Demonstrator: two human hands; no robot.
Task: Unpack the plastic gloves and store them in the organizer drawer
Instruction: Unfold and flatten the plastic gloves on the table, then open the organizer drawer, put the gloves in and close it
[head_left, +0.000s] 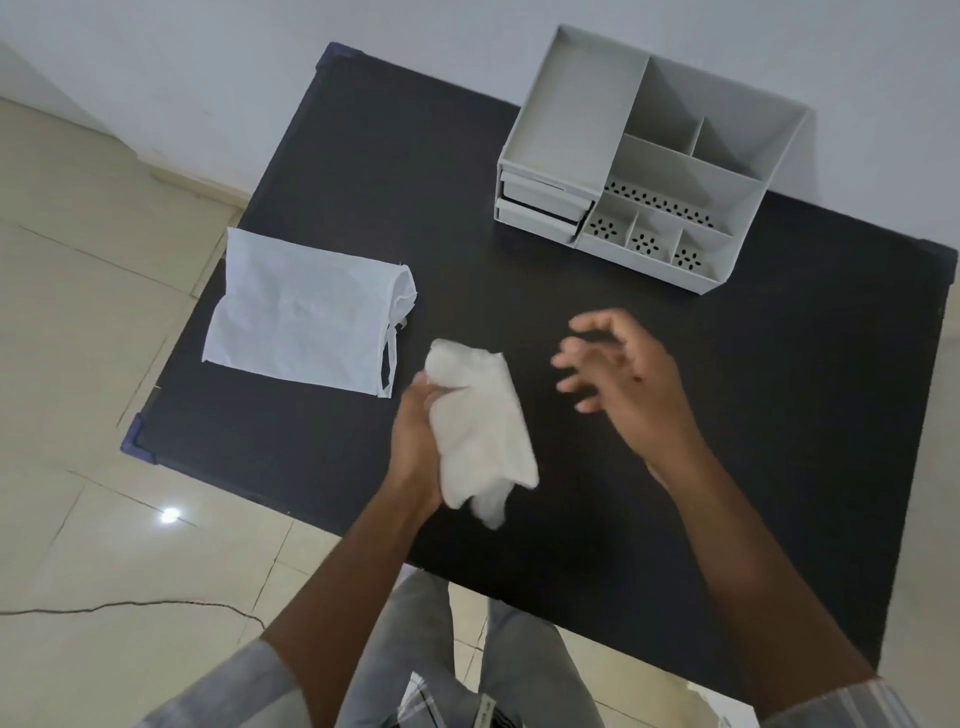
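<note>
I have the crumpled bundle of translucent white plastic gloves (480, 431) gripped in my left hand (415, 431), lifted just above the matte black rectangular surface (779, 415); my right hand (618, 374) hangs beside it, fingers spread and holding nothing, blurred. The flat white fabric pouch (306, 317) lies to the left, mouth towards the bundle, so I judge the unpacking done and the storing not yet begun. The pale grey plastic desk organizer (649, 171) stands well apart at the far edge; its two small drawers (540, 202) look closed or nearly so, so next I need one pulled out with the free hand. Beige floor tiles (104, 415) surround the surface; a plain pale wall (208, 62) stands behind.
</note>
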